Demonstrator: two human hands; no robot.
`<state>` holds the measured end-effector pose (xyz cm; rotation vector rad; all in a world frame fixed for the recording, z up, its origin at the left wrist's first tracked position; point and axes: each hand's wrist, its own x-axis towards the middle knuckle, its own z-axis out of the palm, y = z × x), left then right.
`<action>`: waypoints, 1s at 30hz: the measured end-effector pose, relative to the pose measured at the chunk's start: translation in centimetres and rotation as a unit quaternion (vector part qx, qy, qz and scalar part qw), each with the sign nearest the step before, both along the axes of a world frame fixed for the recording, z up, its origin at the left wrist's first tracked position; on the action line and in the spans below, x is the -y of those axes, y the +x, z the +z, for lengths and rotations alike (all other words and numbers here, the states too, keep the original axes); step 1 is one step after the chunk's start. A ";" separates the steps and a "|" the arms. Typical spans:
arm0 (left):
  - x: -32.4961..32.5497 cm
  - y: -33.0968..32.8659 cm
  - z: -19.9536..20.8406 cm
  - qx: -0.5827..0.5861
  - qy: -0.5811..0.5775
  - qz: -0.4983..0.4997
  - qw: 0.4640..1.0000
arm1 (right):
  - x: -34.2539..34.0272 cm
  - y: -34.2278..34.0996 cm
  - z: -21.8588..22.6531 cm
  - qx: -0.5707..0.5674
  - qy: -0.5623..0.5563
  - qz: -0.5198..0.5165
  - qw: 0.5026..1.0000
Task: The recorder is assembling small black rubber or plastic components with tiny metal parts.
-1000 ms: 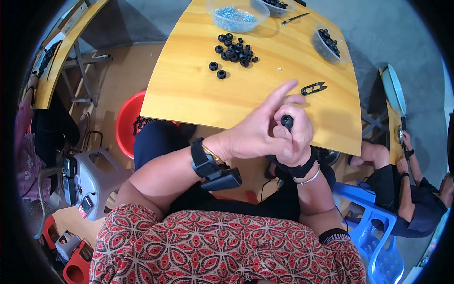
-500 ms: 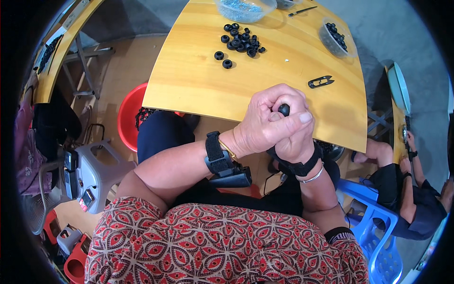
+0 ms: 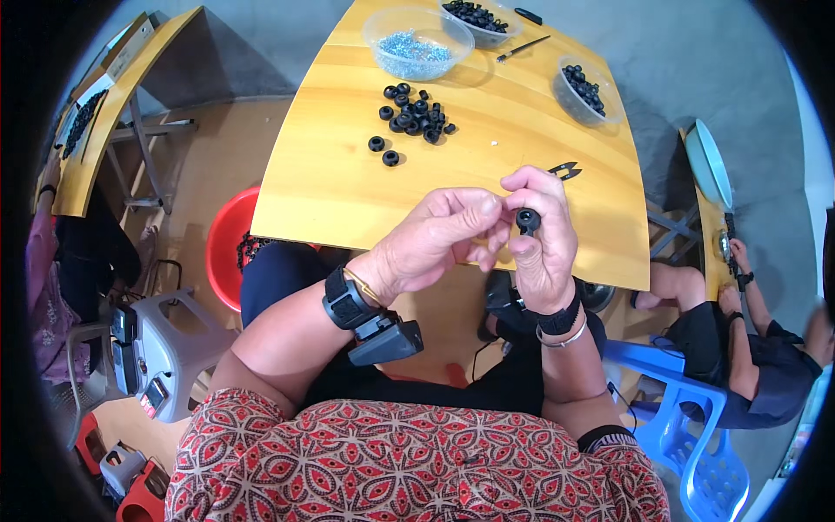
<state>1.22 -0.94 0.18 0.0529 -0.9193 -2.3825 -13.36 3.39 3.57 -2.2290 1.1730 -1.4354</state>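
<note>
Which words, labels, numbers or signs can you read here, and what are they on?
None can be read.
Phone on the grey stool: screen too small to read.
Cardboard box on the left table: too small to tell.
Black bead in the right hand: no marks visible.

The right hand (image 3: 546,252) is hiding part of the snips (image 3: 568,165), while a white speck (image 3: 494,143) on the table (image 3: 348,196) is looking too small to identify.

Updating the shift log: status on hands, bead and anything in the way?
Right hand gripping black bead, hole showing. Left hand close beside, grip unclear. Thread snips partly hidden beyond right hand; nothing visibly blocking the bead.
</note>
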 end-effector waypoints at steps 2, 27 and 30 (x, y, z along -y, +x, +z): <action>-0.7 -0.2 0.7 -0.003 0.048 -0.016 0.999 | -0.3 0.4 0.0 0.030 0.036 0.014 0.999; -0.4 0.4 0.8 0.018 0.218 -0.046 0.975 | 0.7 -0.1 -1.4 0.085 0.223 0.125 0.963; -0.4 0.1 0.5 0.040 0.230 -0.037 0.972 | 0.7 0.0 -1.4 0.072 0.214 0.097 0.969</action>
